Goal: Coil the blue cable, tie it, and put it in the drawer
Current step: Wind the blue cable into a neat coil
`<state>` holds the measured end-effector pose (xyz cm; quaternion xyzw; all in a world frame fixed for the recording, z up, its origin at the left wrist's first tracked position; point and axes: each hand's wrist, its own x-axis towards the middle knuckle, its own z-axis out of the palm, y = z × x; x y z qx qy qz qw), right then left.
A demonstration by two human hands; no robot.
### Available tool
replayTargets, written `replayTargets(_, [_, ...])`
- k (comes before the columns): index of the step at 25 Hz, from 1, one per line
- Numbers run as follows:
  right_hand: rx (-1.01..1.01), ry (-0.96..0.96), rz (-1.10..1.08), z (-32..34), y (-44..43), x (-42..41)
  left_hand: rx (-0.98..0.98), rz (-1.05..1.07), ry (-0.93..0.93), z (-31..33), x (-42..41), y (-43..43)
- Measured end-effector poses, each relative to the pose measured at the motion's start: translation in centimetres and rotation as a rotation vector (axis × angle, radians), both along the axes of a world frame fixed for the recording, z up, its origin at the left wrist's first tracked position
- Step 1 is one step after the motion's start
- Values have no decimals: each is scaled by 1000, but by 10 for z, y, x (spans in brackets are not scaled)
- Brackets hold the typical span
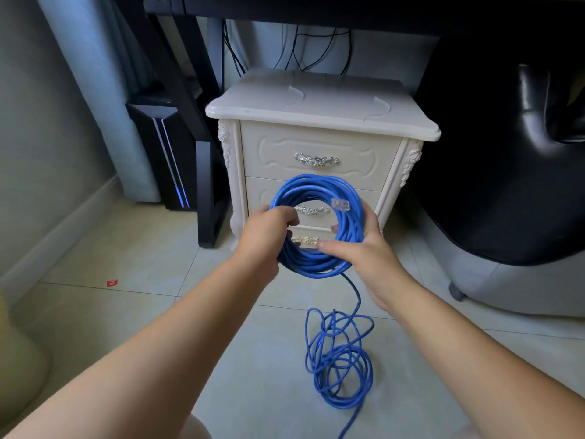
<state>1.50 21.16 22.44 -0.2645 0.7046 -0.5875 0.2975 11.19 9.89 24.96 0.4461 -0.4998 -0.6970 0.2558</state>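
Tiled floor [133, 315], left hand [268, 231] gripping blue cable [316, 182], right hand [364, 248] curled round it

No text, label, brand or number can be read in this view. The small red scrap [112, 282] on the floor [152, 315], well to the left of the white cabinet [316, 141], has pale marks on it, but they are too small to read.

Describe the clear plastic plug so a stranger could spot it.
Before the cream carved bedside cabinet, the left hand and right hand hold a blue cable coil. The clear plastic plug lies at its upper right, the only transparent piece there.
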Motion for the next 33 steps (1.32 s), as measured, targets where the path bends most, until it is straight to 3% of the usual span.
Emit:
replayTargets(5, [5,-3,-148,4,4,-15,-29,-318,-35,3,6,6])
replayTargets(7, [30,78,-158,7,6,-17,-109,-455,-87,5,9,0])
replayTargets(10, [122,271,-154,8,8,-21,-186,-532,56,8,13,-14])
replayTargets(12, [213,436,-106,9,9,-20,-394,-598,67,10,14,-13])
replayTargets(16, [371,789,75,15,6,-4,-1013,-726,-233,-2,8,4])
replayTargets(19, [387,926,142,18,4,5,-1033,-630,-321,-10,2,3])
replayTargets(22, [344,849,119,18,4,4,-986,-547,-275,-7,0,1])
replayTargets(26, [207,554,94,14,6,0,-853,-482,-208,-2,1,-1])
replayTargets(30, [137,130,164,10,13,-14,-559,-263,-81,0,1,-10])
replayTargets(33, [77,1,225,8,16,-14,-318,-119,55,4,1,-9])
